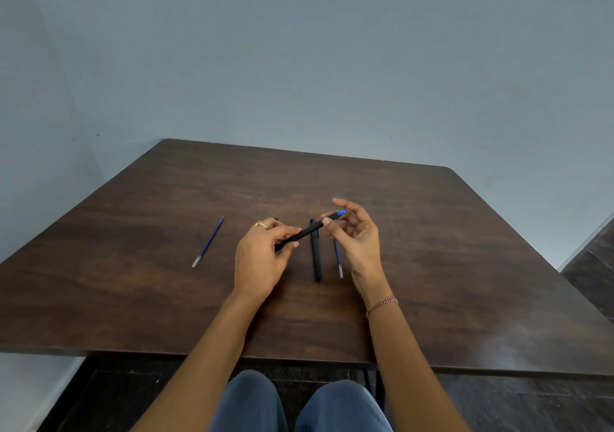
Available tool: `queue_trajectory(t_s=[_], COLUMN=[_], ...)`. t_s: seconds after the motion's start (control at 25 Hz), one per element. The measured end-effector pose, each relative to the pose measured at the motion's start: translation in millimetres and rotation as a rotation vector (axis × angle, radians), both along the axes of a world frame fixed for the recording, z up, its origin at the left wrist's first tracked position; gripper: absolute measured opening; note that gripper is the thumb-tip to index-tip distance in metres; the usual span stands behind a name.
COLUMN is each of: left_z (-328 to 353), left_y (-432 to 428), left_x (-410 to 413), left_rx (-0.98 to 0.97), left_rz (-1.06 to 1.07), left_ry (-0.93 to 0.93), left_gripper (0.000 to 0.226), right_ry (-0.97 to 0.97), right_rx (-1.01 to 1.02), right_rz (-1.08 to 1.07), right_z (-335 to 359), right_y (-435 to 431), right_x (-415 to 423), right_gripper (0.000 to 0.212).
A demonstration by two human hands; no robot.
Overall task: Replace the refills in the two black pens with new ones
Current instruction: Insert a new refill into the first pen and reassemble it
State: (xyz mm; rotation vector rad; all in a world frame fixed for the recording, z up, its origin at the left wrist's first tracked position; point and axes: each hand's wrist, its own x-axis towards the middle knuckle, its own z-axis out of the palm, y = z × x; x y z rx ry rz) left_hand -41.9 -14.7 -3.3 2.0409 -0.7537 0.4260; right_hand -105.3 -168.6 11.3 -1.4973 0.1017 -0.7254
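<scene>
The left hand (262,258) is wrapped tight around the body of one black pen (300,234), held up just above the tabletop (465,265). The right hand (357,235) pinches the blue tip end (340,213) of that same pen with thumb and finger. It looks like the tip piece is being turned, but I cannot tell if it goes on or off. Next, both hands need to twist gently while the pen stays straight. The second black pen (316,252) lies flat between the hands. One refill (338,260) lies just beside it, and another refill (208,242) lies well apart on the left.
</scene>
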Motion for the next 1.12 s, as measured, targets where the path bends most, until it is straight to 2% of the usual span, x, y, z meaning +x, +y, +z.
queue_trajectory(t_s=[0.08, 0.24, 0.52, 0.84, 0.96, 1.12], left_z=[0.9, 1.2, 1.6, 2.9, 3.8, 4.4], left_y=[-0.6, -0.2, -0.4, 0.8, 0.5, -0.1], left_x=[-0.3, -0.5, -0.5, -2.6, -2.9, -2.9], left_rx=[0.002, 0.012, 0.02, 0.019, 0.025, 0.035], left_rz=[0.002, 0.009, 0.011, 0.008, 0.014, 0.021], left_ry=[0.003, 0.0, 0.003, -0.001, 0.003, 0.01], left_gripper=[0.029, 0.029, 0.028, 0.028, 0.028, 0.028], right_ry=[0.014, -0.023, 0.0, 0.035, -0.01, -0.041], right_rx=[-0.01, 0.008, 0.009, 0.016, 0.076, 0.043], right_rz=[-0.005, 0.051, 0.025, 0.0, 0.046, 0.051], right_z=[-0.9, -1.5, -2.4, -2.2, -1.6, -1.4], right_y=[-1.0, -2.6, -3.0, -1.8, -2.0, -3.4], right_x=[1.3, -0.3, 0.4, 2.9, 1.8, -0.4], right_gripper=[0.034, 0.045, 0.044, 0.03, 0.036, 0.041])
